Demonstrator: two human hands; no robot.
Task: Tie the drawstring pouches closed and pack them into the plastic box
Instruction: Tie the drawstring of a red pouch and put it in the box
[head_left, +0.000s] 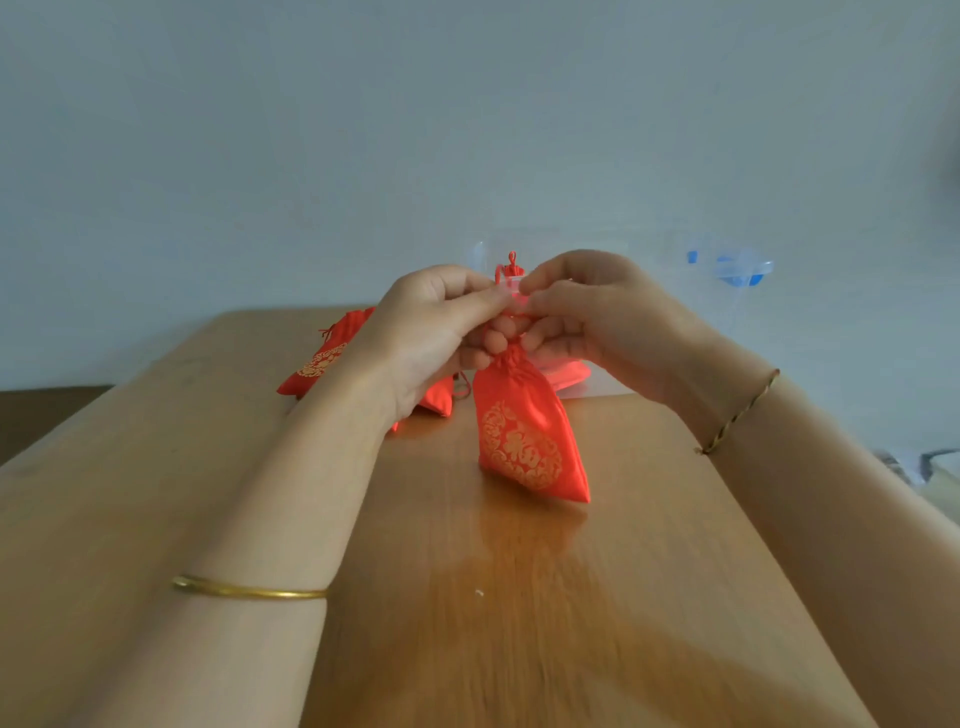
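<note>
Leftmost, a gold bangle (249, 591) circles the left forearm, which reaches in over the wooden table (519, 613). Farther back on that side, a red pouch (322, 358) with a gold print lies flat near the table's far edge. A second loose pouch (440, 399) lies just beside it, mostly hidden behind the left wrist.

The left hand (436, 332) is raised above the table with its fingers curled. Its thumb and forefinger pinch the drawstring (511, 266) at the top of the held pouch (530, 441), and the lower fingers are folded against the gathered neck. A small loop of red cord stands up above the fingertips. The held pouch hangs from the neck at the middle of the table, tilted, with its gold emblem facing the camera. Whether its lower corner touches the wood or hangs just above it cannot be told.

The right hand (587, 317) meets the left at the same spot. Its fingers are bent and pinch the cord from the other side, knuckle to knuckle with the left hand. A thin braided bracelet (743, 410) sits on the right wrist.

Behind the hands stands the clear plastic box (675, 249) at the table's far right, with a blue latch (740, 278) on its right end. Something red (569, 374) shows faintly through its front wall, low down just beside the right hand.
</note>
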